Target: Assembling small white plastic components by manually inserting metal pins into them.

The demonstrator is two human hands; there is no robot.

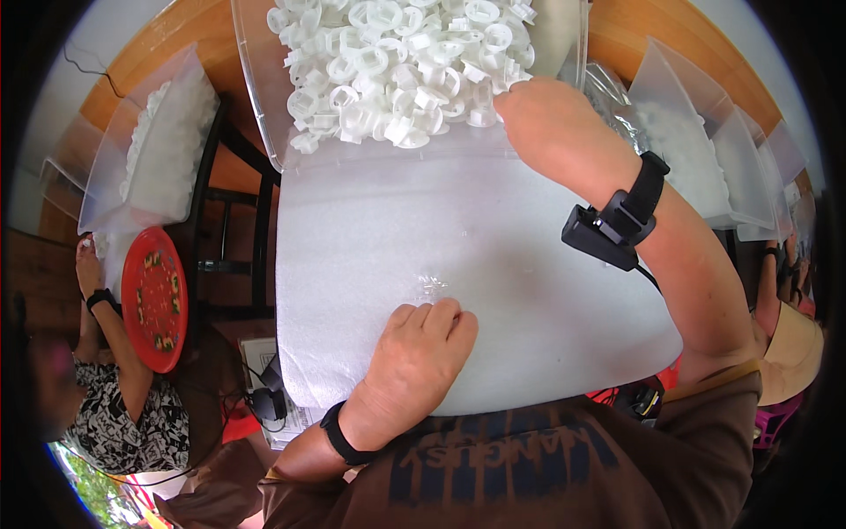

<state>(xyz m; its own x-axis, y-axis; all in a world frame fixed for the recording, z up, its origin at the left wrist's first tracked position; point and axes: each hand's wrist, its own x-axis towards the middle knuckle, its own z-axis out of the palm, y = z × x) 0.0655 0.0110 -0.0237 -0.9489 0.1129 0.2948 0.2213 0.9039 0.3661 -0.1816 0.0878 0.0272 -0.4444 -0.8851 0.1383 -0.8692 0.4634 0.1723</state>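
White ring-shaped plastic pieces fill a clear plastic bin at the far side. My right hand reaches over the bin's near right part, against the heap; its fingers are mostly hidden behind the back of the hand. Closer to me, my left hand rests on a pale foam sheet with its fingers curled under. Whatever it may hold is out of sight. Just beyond its knuckles, a small shiny clear patch shows on the foam, too faint to name.
At left, a person works beside a red oval tray and a bin of white pieces. More clear bins stand at right, with clear plastic wrap beside them. Another person is at far right. A cable hangs from my right wrist strap.
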